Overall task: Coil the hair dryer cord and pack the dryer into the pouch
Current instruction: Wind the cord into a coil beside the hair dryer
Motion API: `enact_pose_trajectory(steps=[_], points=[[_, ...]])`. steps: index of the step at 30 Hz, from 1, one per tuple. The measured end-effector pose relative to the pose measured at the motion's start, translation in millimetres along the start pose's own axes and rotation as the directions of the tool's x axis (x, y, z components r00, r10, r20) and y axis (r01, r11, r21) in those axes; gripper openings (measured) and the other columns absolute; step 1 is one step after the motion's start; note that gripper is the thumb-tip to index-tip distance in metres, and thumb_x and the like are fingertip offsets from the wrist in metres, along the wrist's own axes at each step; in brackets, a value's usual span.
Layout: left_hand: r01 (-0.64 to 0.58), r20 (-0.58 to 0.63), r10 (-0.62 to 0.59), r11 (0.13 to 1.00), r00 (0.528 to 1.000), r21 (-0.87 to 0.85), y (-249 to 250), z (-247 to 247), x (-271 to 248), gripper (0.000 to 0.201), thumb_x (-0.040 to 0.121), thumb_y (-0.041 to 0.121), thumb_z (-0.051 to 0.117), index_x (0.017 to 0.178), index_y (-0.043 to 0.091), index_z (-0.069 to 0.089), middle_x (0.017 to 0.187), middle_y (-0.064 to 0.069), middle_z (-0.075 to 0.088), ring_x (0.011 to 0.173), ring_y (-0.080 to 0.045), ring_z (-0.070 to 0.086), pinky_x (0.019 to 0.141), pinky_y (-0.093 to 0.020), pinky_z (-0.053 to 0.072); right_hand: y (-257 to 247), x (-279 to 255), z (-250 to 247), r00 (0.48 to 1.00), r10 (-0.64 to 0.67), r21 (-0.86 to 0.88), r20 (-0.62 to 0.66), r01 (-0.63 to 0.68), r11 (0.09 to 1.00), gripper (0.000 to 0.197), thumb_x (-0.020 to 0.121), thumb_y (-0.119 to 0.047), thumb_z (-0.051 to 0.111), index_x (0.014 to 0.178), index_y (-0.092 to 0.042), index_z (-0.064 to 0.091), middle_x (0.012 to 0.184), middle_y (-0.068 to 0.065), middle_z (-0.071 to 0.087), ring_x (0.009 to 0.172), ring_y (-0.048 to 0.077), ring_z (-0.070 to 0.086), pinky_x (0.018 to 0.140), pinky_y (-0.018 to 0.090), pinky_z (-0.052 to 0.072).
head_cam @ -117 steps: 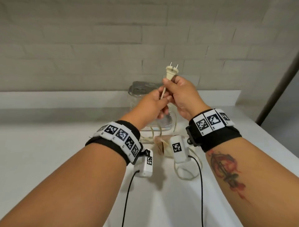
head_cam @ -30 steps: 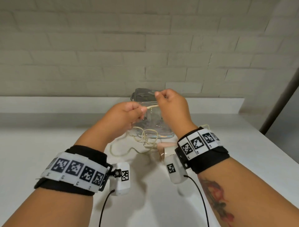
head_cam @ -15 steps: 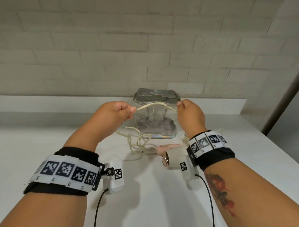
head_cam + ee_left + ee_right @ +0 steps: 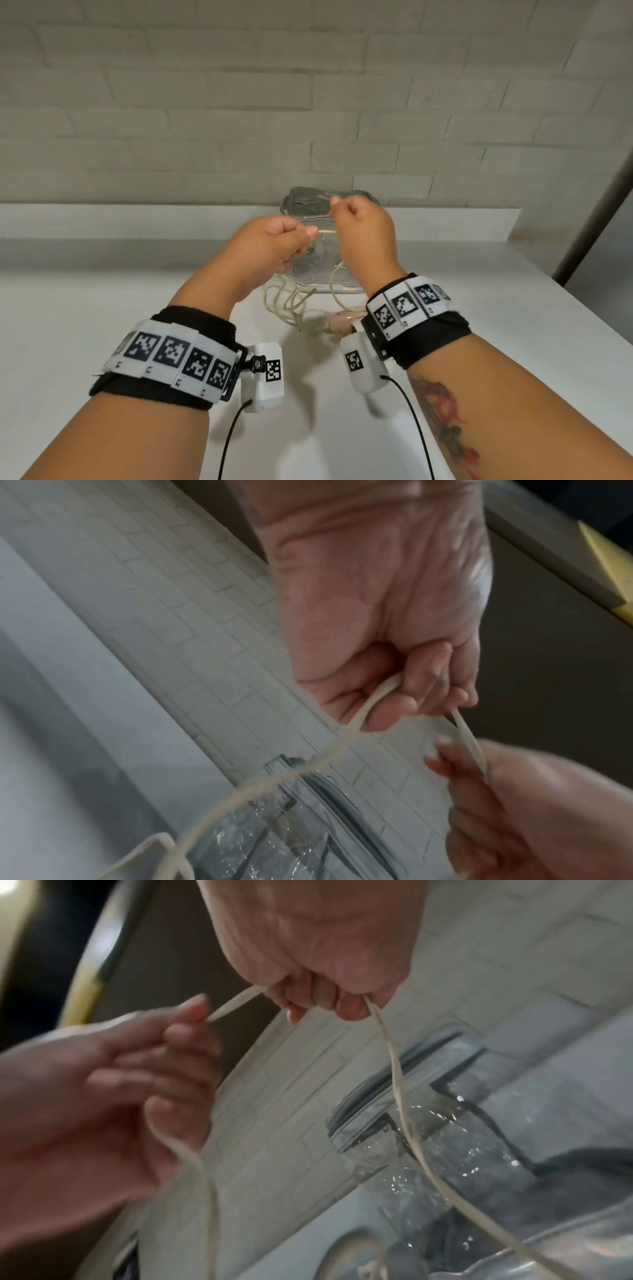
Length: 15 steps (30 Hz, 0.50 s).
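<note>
Both hands are raised above the white counter and hold the cream cord (image 4: 327, 232) between them. My left hand (image 4: 274, 246) grips it in curled fingers (image 4: 407, 696), and loose loops (image 4: 291, 305) hang from that hand to the counter. My right hand (image 4: 363, 236) pinches the cord (image 4: 394, 1069) close beside the left; a strand drops from it toward the pink hair dryer (image 4: 342, 322), which lies on the counter, mostly hidden by my right wrist. The clear plastic pouch (image 4: 308, 205) stands upright behind the hands, its top open (image 4: 445, 1074).
A brick wall (image 4: 308, 102) and a raised ledge (image 4: 137, 222) close off the back. The white counter (image 4: 85, 308) spreads to the left and front. Its right edge (image 4: 582, 308) drops off near a dark post. Black cables run from the wrist cameras (image 4: 263, 380) toward me.
Half a second ago the hands were spread apart with a length of cord stretched between them. They have come together, and only a short piece now shows between them.
</note>
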State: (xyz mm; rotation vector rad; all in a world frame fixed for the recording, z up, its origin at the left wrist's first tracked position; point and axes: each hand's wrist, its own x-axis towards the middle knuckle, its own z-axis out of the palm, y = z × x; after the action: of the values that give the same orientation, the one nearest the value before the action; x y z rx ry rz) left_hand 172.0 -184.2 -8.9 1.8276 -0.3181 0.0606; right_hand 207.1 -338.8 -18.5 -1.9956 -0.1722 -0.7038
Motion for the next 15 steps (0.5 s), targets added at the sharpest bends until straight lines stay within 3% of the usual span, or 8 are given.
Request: enact_pose_trajectory(steps=[4,7,8,10,12,15], points=[[0.006,-0.013,-0.006,1.000,1.000,-0.030,-6,-7,-3,0.032,0.094,0.023,0.057,0.064,0.012,0.055,0.049,0.005,0.032,0.043,-0.008,0.031,0.057,-0.028,0.036,27,18,-18,0.964,0.232,0.150,-0.132,-0.212,0.966,0.033,0.092,-0.036,0.055,0.072,-0.012,0.066,0.053,-0.006,0.050,0.050,0.013,0.043,0.056,0.031,0.039],[0.019,-0.076,-0.023,0.998,0.997,-0.058,-11,-14,-1,0.031,0.092,0.022,0.060,0.062,0.013,0.057,0.047,0.008,0.039,0.042,-0.006,0.032,0.057,-0.027,0.036,51,26,-35,0.915,0.345,0.170,-0.207,-0.314,0.934,0.034,0.092,-0.038,0.053,0.068,-0.017,0.063,0.065,-0.002,0.058,0.069,0.022,0.057,0.071,0.036,0.048],[0.022,-0.088,-0.027,0.998,0.996,-0.060,-12,-15,-1,0.031,0.092,0.023,0.060,0.062,0.013,0.057,0.046,0.010,0.039,0.042,-0.007,0.033,0.057,-0.027,0.037,58,27,-39,0.921,0.331,0.115,-0.206,-0.313,0.943,0.035,0.093,-0.039,0.051,0.069,-0.017,0.064,0.070,0.001,0.061,0.077,0.028,0.061,0.077,0.040,0.050],[0.021,-0.079,-0.023,0.999,0.997,-0.037,-13,-13,2,0.033,0.092,0.025,0.060,0.062,0.013,0.056,0.045,0.011,0.036,0.043,-0.008,0.032,0.056,-0.029,0.035,57,21,-40,0.966,0.236,-0.104,-0.106,-0.247,0.964,0.043,0.096,-0.042,0.041,0.078,-0.011,0.064,0.077,0.009,0.065,0.082,0.034,0.062,0.077,0.044,0.052],[0.010,-0.052,-0.010,1.000,0.999,0.009,-12,-6,5,0.034,0.092,0.028,0.060,0.061,0.014,0.057,0.043,0.013,0.037,0.046,-0.010,0.032,0.057,-0.030,0.034,42,13,-34,0.994,0.105,-0.249,0.027,-0.095,0.964,0.045,0.099,-0.041,0.031,0.086,-0.013,0.063,0.079,0.009,0.067,0.076,0.029,0.061,0.072,0.041,0.052],[0.003,-0.036,0.001,0.993,0.999,0.120,-5,6,9,0.031,0.087,0.038,0.063,0.062,0.018,0.061,0.044,0.015,0.045,0.051,-0.011,0.039,0.060,-0.031,0.038,8,-1,-22,0.988,-0.098,-0.143,0.118,0.115,0.983,0.032,0.100,-0.033,0.033,0.104,-0.021,0.062,0.093,-0.001,0.071,0.082,0.016,0.064,0.072,0.034,0.052]])
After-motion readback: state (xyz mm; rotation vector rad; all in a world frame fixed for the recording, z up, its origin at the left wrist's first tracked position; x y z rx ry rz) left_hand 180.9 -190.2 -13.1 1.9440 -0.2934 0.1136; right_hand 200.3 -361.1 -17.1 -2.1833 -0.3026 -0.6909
